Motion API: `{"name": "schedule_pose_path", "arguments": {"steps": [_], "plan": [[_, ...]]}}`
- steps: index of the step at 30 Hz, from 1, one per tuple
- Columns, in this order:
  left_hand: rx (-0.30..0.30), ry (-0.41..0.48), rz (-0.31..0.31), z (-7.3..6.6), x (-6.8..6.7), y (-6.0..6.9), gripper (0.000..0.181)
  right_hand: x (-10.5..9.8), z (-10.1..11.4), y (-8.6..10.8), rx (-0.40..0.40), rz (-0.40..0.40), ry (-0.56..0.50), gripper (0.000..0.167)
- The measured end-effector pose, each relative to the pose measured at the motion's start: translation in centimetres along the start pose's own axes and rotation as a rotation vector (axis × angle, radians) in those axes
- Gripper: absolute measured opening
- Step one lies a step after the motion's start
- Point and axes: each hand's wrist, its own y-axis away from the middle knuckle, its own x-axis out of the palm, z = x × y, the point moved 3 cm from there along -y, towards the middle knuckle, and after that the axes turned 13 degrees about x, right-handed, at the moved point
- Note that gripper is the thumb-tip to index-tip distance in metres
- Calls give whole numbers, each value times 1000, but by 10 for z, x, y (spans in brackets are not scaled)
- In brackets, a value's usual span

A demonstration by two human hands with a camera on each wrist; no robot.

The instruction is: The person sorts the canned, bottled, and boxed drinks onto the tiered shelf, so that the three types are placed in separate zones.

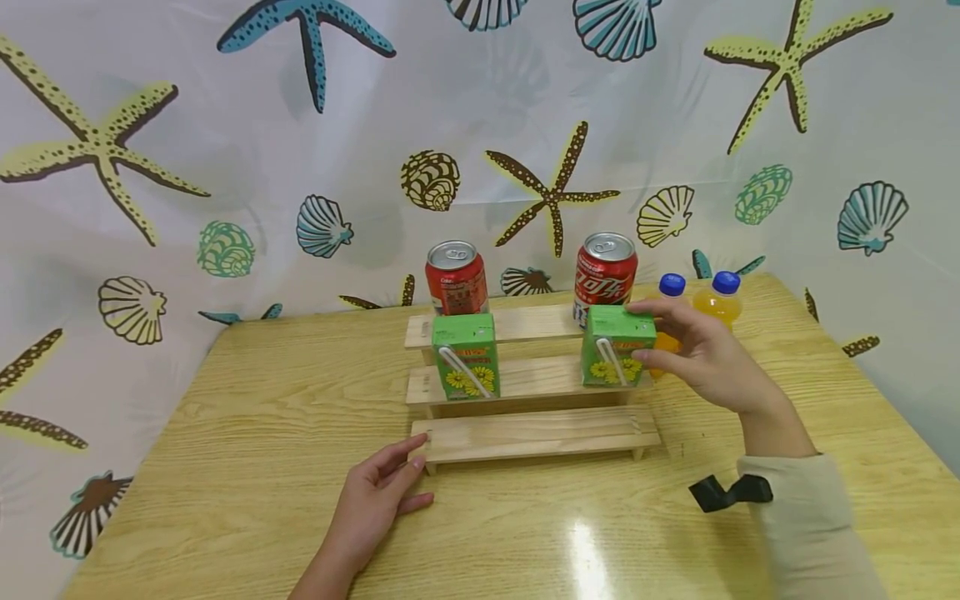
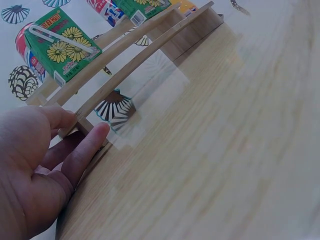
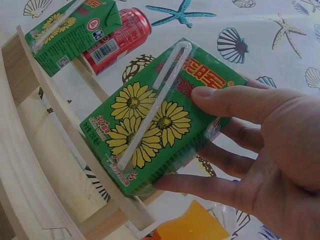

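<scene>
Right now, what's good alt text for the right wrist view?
A right hand grips a flower-printed green drink carton with a white straw on its front, at a wooden rack. Another green carton and a red can stand beyond.

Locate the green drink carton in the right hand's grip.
In the head view, the carton is at the right end of the middle wooden shelf, in front of a red can, with the right hand gripping it.

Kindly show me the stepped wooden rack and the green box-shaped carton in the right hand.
Stepped wooden rack (image 1: 536, 435), head view: lowest shelf's top.
Green box-shaped carton (image 3: 167, 119), right wrist view: printed front face.
</scene>
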Motion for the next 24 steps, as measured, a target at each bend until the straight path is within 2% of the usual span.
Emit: {"name": "schedule_pose_path", "arguments": {"steps": [24], "plan": [[-8,1,-4,0,1,0,38,4,-1,-3,69,-7,33,41]]}}
